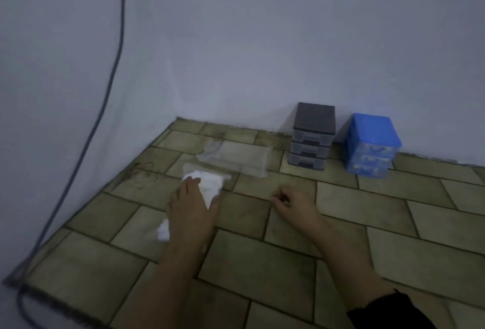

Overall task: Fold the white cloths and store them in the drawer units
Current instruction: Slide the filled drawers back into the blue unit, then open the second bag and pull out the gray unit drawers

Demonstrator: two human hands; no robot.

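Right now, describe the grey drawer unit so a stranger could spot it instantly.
Look to the far wall where it meets the tiled floor. Two small three-drawer units stand there side by side. The grey drawer unit is the left one, with a dark lid and clear drawers; its neighbour is bright blue.

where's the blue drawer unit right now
In the head view the blue drawer unit stands on the tiled floor against the back wall, right of centre, just right of the grey drawer unit and well beyond the right hand.
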